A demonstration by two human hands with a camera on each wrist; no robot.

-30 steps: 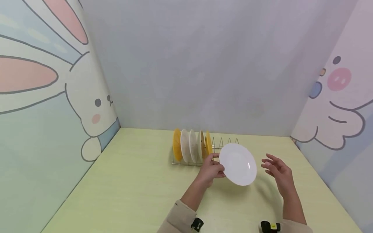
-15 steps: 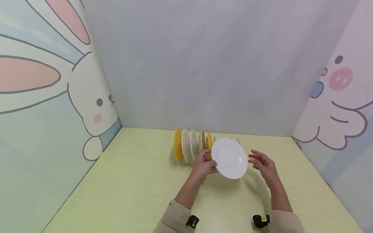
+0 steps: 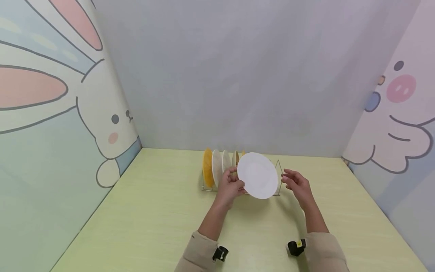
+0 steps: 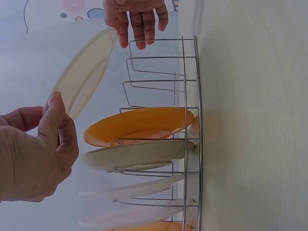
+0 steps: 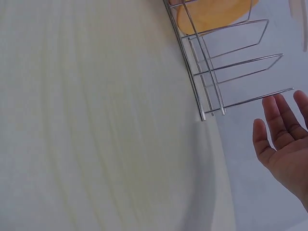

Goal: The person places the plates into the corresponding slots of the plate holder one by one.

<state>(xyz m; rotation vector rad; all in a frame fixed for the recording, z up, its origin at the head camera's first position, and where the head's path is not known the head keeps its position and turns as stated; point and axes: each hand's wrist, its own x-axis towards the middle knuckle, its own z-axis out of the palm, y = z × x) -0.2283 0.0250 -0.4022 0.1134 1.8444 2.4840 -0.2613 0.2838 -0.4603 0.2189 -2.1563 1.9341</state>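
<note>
My left hand [image 3: 229, 187] pinches a white plate [image 3: 257, 175] by its left edge, thumb on the near face, and holds it tilted in front of the wire dish rack [image 3: 279, 172]. In the left wrist view the plate [image 4: 82, 72] hangs beyond the rack's free slots. My right hand [image 3: 298, 186] is at the rack's right end with nothing in its grasp. The right wrist view has its loosely bent fingers [image 5: 272, 115] right at the end wire. Standing in the rack's left part are an orange plate [image 3: 208, 168], several pale plates [image 3: 216, 166] and a second orange plate [image 4: 139, 126].
The rack stands near the back of a pale yellow-green table [image 3: 153, 204]. Behind it rises a grey-white wall [image 3: 221, 75]. Side walls with cartoon animals [image 3: 105, 124] border the table left and right.
My left hand has carried the white plate left and away from me, up to the rack. The right hand has moved the same way, arriving at the rack's right end.
</note>
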